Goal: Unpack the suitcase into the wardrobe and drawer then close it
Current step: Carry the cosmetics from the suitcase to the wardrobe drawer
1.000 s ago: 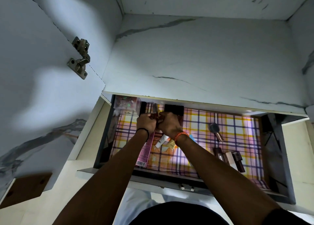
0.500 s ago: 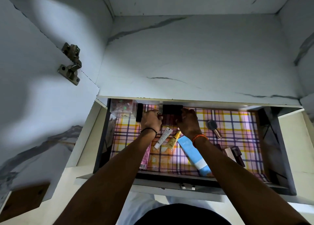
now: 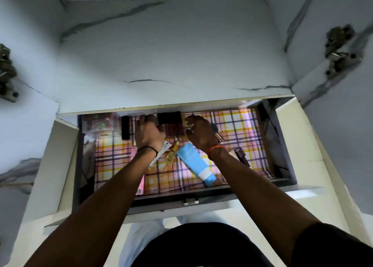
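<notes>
Blue tube, gold bottle, between forearms

Below the shelf the drawer stands pulled out. In it a tube lies right of a small bottle (both near the middle), a clear box in the far-left corner.

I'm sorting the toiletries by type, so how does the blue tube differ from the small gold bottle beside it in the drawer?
The blue tube is much larger and longer than the gold bottle. The tube is light blue with a white band near its lower end; the bottle is amber-gold. The tube leans up-left, the bottle up-right, so their upper ends nearly meet. Both lie flat on the plaid liner, untouched by either hand.
</notes>
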